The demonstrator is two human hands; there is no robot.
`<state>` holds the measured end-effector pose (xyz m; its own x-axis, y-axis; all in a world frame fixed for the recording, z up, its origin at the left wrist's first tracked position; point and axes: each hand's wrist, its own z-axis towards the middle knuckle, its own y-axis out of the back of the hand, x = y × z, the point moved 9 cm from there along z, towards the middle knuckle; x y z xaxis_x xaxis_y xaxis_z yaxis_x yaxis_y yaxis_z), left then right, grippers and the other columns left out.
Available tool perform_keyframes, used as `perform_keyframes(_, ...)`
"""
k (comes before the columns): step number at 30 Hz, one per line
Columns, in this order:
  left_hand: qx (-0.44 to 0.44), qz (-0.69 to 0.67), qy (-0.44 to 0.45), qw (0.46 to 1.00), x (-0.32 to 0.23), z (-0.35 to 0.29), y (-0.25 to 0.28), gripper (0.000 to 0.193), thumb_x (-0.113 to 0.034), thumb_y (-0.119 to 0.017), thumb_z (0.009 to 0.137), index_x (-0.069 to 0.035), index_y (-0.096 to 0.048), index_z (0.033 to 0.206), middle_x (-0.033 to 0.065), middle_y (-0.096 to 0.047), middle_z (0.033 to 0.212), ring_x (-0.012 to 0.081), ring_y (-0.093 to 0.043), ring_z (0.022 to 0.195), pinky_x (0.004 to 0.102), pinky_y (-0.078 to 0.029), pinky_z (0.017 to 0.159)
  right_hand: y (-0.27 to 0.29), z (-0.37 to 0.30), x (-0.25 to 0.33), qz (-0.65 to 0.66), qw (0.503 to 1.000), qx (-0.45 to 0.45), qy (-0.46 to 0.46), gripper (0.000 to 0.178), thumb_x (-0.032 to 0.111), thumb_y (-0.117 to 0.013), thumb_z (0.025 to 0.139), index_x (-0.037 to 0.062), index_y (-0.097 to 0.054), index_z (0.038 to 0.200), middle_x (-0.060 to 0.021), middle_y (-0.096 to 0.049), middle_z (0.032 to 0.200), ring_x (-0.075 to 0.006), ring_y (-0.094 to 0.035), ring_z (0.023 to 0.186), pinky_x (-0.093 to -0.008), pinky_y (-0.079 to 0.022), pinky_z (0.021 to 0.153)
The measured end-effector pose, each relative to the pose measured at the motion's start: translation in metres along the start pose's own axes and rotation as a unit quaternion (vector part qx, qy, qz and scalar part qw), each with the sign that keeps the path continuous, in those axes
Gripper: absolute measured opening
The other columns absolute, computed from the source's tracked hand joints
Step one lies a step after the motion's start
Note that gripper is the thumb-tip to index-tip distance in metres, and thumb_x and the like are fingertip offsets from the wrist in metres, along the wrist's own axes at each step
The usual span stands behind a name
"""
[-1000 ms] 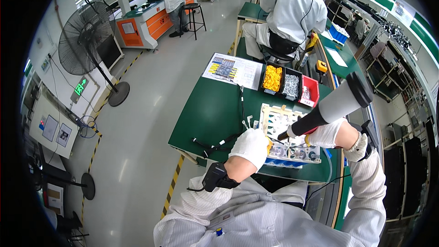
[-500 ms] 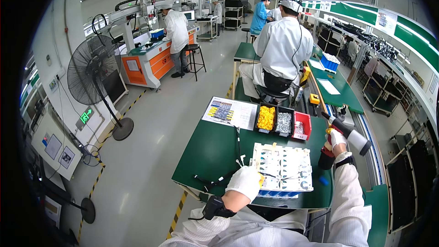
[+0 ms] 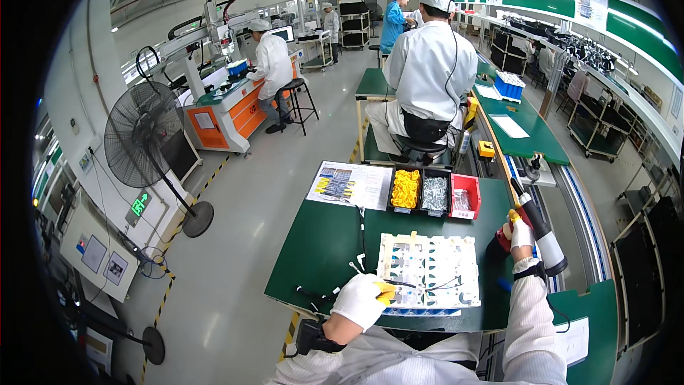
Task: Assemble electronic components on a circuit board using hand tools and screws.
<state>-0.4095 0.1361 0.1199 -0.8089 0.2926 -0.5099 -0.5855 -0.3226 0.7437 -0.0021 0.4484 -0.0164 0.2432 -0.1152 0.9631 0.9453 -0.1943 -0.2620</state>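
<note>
A white plastic battery-pack frame (image 3: 459, 264) with blue cells (image 3: 420, 311) under it lies on the green bench (image 3: 320, 235) in front of me. Thin cables (image 3: 406, 284) cross its top. My left hand (image 3: 358, 302), in a white glove with yellow fingertips, is at the frame's left edge, its fingers curled together; what they pinch is hidden. My right hand (image 3: 521, 234), gloved likewise, is closed round a red and black cordless power driver (image 3: 539, 228) with a long black and white barrel, held to the right of the frame.
Bins of yellow parts (image 3: 405, 189), metal screws (image 3: 434, 194) and a red bin (image 3: 465, 196) stand behind the frame. Left of them lies a printed sheet (image 3: 345, 184). Black cables (image 3: 317, 298) rest near my left hand. A rail line (image 3: 570, 221) runs along the right; a seated co-worker (image 3: 431, 64) is ahead.
The view has shifted slightly. The power driver has turned, its barrel now steeper. My left hand has moved a little left and nearer me along the frame's edge.
</note>
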Motion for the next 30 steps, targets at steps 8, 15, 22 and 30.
perform_keyframes(8, -0.182, -0.102, 0.219, 0.953, 0.084, -0.048, 0.004, 0.020, -0.014, -0.085, 0.088, -0.002, -0.075, 0.102, 0.0052, -0.072, 0.090, 0.0132, -0.066, 0.077, 0.0278, -0.055, 0.070, -0.019, -0.123, 0.048, -0.095, 0.976, -0.131, 0.146, 0.055, -0.014, -0.055, 0.095, 0.0020, -0.051, 0.147, -0.0140, -0.058, 0.145, -0.0244, -0.062, 0.127, -0.0327, -0.050, 0.105)
perform_keyframes(15, -0.072, -0.344, 0.297, 0.888, 0.105, -0.043, -0.043, 0.019, -0.001, -0.073, 0.096, 0.005, -0.073, 0.114, 0.0106, -0.076, 0.112, 0.0133, -0.071, 0.095, 0.0260, -0.057, 0.086, -0.198, -0.235, 0.142, -0.302, 0.872, 0.293, 0.250, 0.014, 0.006, -0.072, 0.094, 0.0017, -0.073, 0.108, -0.0097, -0.071, 0.106, -0.0229, -0.067, 0.096, -0.0342, -0.052, 0.090)
perform_keyframes(22, -0.093, -0.264, 0.280, 0.918, 0.092, -0.032, -0.020, 0.025, -0.019, -0.079, 0.093, 0.002, -0.076, 0.107, 0.0182, -0.078, 0.098, 0.0251, -0.076, 0.085, 0.0324, -0.058, 0.079, -0.286, -0.303, 0.124, -0.436, 0.705, 0.457, 0.321, 0.024, 0.013, -0.077, 0.089, 0.0054, -0.078, 0.111, -0.0135, -0.069, 0.103, -0.0347, -0.066, 0.098, -0.0430, -0.053, 0.085)
perform_keyframes(30, -0.082, -0.302, 0.274, 0.909, 0.097, -0.026, -0.026, 0.030, -0.031, -0.079, 0.094, -0.003, -0.078, 0.105, 0.0175, -0.077, 0.095, 0.0310, -0.075, 0.085, 0.0349, -0.058, 0.077, -0.296, -0.307, 0.087, -0.462, 0.691, 0.502, 0.239, 0.019, 0.013, -0.075, 0.093, 0.0052, -0.078, 0.110, -0.0142, -0.067, 0.098, -0.0337, -0.067, 0.090, -0.0403, -0.054, 0.079)
